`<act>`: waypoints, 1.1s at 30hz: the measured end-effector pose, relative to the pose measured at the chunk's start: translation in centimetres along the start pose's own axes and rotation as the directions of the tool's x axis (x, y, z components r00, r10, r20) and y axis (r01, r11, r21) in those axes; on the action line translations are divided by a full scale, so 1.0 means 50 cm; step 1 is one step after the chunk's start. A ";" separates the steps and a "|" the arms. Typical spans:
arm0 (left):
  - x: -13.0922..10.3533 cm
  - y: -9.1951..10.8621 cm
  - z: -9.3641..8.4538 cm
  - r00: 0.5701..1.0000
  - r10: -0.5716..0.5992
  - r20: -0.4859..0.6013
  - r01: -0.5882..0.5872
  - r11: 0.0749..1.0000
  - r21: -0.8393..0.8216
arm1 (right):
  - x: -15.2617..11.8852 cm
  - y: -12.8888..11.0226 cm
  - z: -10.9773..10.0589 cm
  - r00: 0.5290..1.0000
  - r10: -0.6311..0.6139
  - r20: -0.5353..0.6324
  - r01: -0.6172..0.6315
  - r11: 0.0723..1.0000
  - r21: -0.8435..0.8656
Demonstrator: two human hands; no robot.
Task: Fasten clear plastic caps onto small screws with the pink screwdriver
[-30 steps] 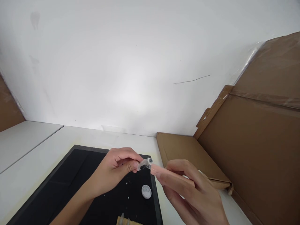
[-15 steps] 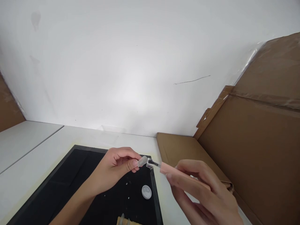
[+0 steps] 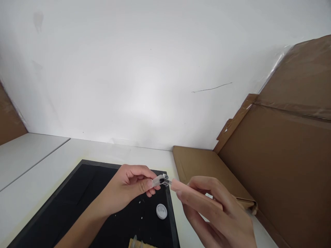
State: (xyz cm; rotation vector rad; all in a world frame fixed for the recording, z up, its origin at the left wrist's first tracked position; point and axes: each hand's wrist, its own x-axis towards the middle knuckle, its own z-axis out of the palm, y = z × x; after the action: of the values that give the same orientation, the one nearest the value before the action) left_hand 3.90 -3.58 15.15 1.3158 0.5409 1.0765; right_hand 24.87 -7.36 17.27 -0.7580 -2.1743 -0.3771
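Note:
Between thumb and fingers, my left hand [image 3: 129,187] pinches a small translucent nail-shaped piece [image 3: 157,180] above the black mat. My right hand [image 3: 214,210] grips a peach-coloured handle [image 3: 193,193] with a dark-tipped brush [image 3: 165,180] at its end. The brush tip lies at the right end of the translucent piece and seems to touch it. Just behind the tip, a small whitish block [image 3: 166,176] is partly hidden.
A round white lid-like disc [image 3: 161,211] lies on the black mat [image 3: 59,196] among tiny white bits. A yellowish pad [image 3: 142,244] with clear pieces shows at the bottom edge. Flat cardboard [image 3: 201,165] and a cardboard wall [image 3: 284,158] stand to the right.
My right hand has moved left with the brush, whose dark tip now meets the translucent piece. My left hand has shifted slightly.

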 end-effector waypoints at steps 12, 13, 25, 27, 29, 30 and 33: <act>0.010 -0.013 -0.011 0.988 -0.150 0.040 0.154 0.980 -0.128 | 0.002 -0.004 -0.001 0.998 0.017 -0.053 -0.014 0.998 0.069; 0.010 -0.013 -0.010 0.987 -0.158 0.040 0.162 0.978 -0.131 | 0.004 -0.006 0.000 0.999 0.016 -0.036 -0.013 0.998 0.068; 0.010 -0.011 -0.009 0.975 -0.213 0.058 0.221 0.932 -0.286 | 0.018 0.001 0.001 1.000 -0.003 0.023 0.003 1.000 0.005; 0.010 -0.013 -0.012 0.974 -0.218 0.056 0.225 0.926 -0.303 | 0.014 0.004 -0.001 0.999 0.008 0.039 -0.008 1.000 0.003; 0.010 -0.014 -0.014 0.973 -0.226 0.050 0.231 0.924 -0.304 | 0.010 0.006 -0.002 0.999 0.020 0.046 -0.021 1.000 0.008; 0.011 -0.015 -0.015 0.972 -0.230 0.044 0.232 0.925 -0.301 | 0.009 0.007 -0.002 0.999 0.025 0.037 -0.025 1.000 0.015; 0.012 -0.016 -0.013 0.972 -0.234 0.031 0.233 0.931 -0.280 | 0.009 0.004 0.000 0.999 0.037 -0.009 -0.036 0.999 0.041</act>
State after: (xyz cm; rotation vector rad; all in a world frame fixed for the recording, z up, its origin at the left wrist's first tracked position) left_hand 3.86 -2.63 14.41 0.9735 0.5106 0.9192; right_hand 24.79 -7.02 17.63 -0.7706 -2.1497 -0.3163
